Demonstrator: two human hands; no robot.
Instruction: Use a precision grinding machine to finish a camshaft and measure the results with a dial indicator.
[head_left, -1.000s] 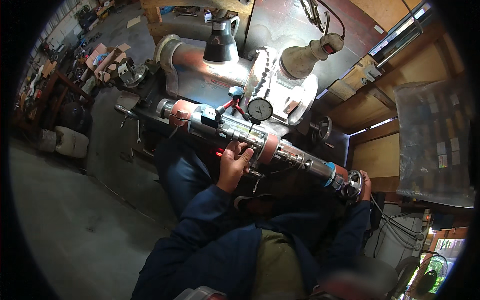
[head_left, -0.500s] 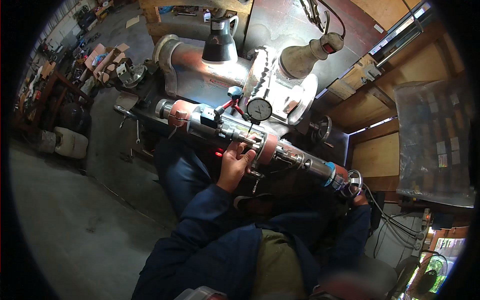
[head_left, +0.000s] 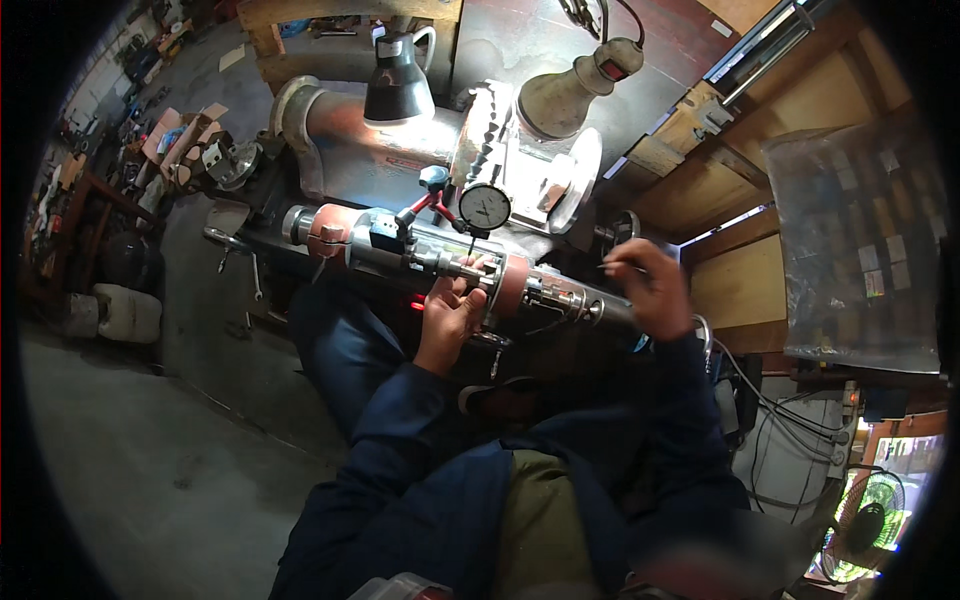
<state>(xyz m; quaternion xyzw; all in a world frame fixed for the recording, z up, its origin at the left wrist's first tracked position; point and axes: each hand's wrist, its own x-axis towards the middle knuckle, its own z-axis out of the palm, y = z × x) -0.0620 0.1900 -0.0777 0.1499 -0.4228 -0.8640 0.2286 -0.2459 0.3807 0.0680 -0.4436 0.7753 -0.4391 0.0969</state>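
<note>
Long metal shaft [head_left: 450, 262] lying crosswise, upper left to lower right.

We see a dim workshop lit mainly by two lamps: a black lamp [head_left: 398, 80] and a beige lamp [head_left: 575, 95] throw a bright pool with glare on the metal pipe [head_left: 380, 150] beneath. Daylight glows near the fan [head_left: 868, 520]. The floor [head_left: 130, 470] lies in shadow. Our right hand [head_left: 650, 290] is motion-blurred. Fisheye bending and black vignette ring the edges.

Two lamps [head_left: 400, 85], a fan [head_left: 868, 525], and white canisters [head_left: 115, 312] stand around.
</note>
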